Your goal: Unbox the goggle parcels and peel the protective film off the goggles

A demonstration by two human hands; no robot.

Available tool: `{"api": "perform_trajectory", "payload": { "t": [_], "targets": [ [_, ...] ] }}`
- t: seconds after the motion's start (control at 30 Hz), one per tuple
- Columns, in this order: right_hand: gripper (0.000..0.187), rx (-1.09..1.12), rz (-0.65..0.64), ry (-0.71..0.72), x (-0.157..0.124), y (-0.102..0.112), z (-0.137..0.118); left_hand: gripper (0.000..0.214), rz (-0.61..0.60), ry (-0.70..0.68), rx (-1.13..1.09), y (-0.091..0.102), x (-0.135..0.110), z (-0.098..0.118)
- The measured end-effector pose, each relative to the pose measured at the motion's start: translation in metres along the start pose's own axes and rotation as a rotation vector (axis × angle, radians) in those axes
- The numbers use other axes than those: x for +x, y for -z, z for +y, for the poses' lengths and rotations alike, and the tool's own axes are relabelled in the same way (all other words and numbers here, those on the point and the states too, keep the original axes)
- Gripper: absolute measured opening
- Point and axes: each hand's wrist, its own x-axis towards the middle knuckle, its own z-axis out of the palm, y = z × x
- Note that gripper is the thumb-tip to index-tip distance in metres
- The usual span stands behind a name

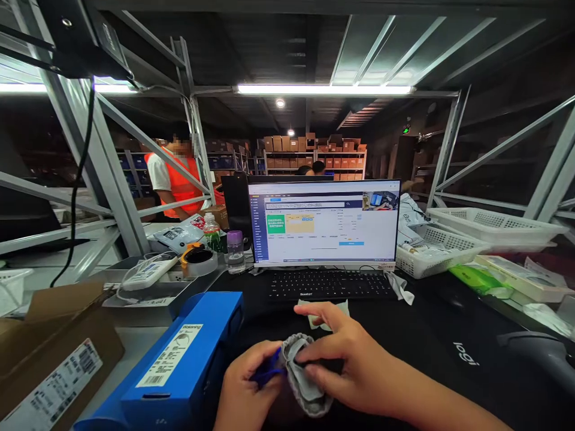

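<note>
Low in the middle of the view, both my hands work on a small grey drawstring pouch (303,374). My left hand (245,389) is closed, pinching a dark blue item (266,372) at the pouch's gathered mouth. My right hand (341,353) lies over the pouch with its fingers curled on the fabric. A crumpled pale slip (344,308) lies just beyond my right hand. A blue carton with a white label (179,368) sits right beside my left hand.
A black keyboard (330,284) and a lit monitor (324,221) stand ahead on a black desk mat (467,353). White baskets (485,230) sit at right, a cardboard box (54,353) and tape roll (197,260) at left. A person in an orange vest (177,179) stands behind.
</note>
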Motion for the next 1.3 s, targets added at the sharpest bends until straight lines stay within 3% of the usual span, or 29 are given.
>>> {"api": "perform_trajectory", "payload": {
  "t": [0.13,0.2,0.33,0.4,0.57,0.7,0.77,0.87,0.97,1.07,1.2,1.3],
  "targets": [
    [0.023,0.052,-0.011,-0.052,-0.002,-0.005,0.003,0.028,-0.225,-0.184,0.015,-0.002,0.002,0.006],
    [0.017,0.056,-0.024,-0.081,-0.001,-0.007,0.005,0.023,-0.315,-0.207,0.008,-0.005,0.002,0.007],
    [0.013,0.002,-0.08,-0.192,-0.002,-0.009,0.009,0.022,-0.237,0.049,-0.064,-0.012,-0.007,0.004],
    [0.015,-0.041,-0.14,-0.218,-0.004,-0.008,0.011,0.019,-0.257,0.172,-0.11,-0.015,-0.013,0.0],
    [0.021,-0.214,-0.329,-0.227,-0.009,-0.013,0.02,0.013,-0.371,0.199,-0.179,-0.02,-0.02,-0.007],
    [0.022,-0.437,-0.365,-0.273,-0.006,-0.012,0.018,0.022,-0.373,0.201,-0.226,-0.019,-0.02,-0.002],
    [0.022,-0.435,-0.342,-0.303,-0.003,0.001,0.014,0.029,-0.368,0.146,-0.273,-0.015,-0.02,0.003],
    [0.02,-0.345,-0.238,-0.33,-0.005,0.038,0.011,0.049,-0.339,0.093,-0.412,-0.009,-0.019,0.003],
    [0.022,-0.329,0.0,-0.32,-0.014,0.08,0.018,0.066,-0.277,0.131,-0.491,-0.009,-0.015,-0.007],
    [0.03,-0.366,0.18,-0.324,-0.021,0.105,0.029,0.073,-0.242,0.2,-0.582,-0.014,-0.008,-0.018],
    [0.032,-0.281,0.2,-0.324,-0.016,0.096,0.034,0.076,-0.229,0.277,-0.788,-0.017,0.0,-0.015],
    [0.027,-0.201,0.142,-0.296,-0.005,0.072,0.03,0.069,-0.152,0.398,-0.658,-0.013,0.005,-0.011]
  ]
}}
